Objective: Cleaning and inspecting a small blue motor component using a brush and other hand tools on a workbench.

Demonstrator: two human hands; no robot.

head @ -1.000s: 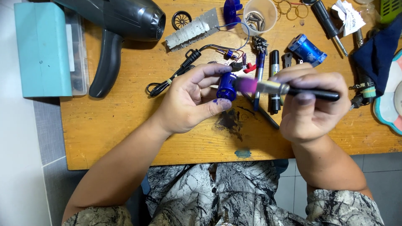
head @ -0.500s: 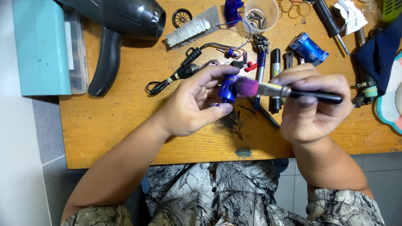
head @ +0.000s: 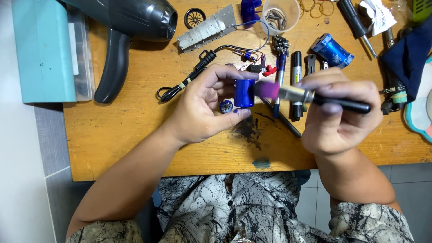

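Left hand (head: 202, 110) pinching upright blue cylinder (head: 244, 93), right hand (head: 335, 114) gripping brush (head: 315, 96), bristles leftward

On the surface (head: 135, 135), the hair dryer (head: 130, 27) lies far left — cup (head: 279, 13) behind, markers (head: 294, 85) between the hands, cloth (head: 407, 54) right.

Two bare forearms reach forward from the body. The left hand (head: 202, 110) is palm-up, thumb and fingers curled in a pinch. The right hand (head: 335, 112) is fisted, knuckles up, thumb pressed forward.
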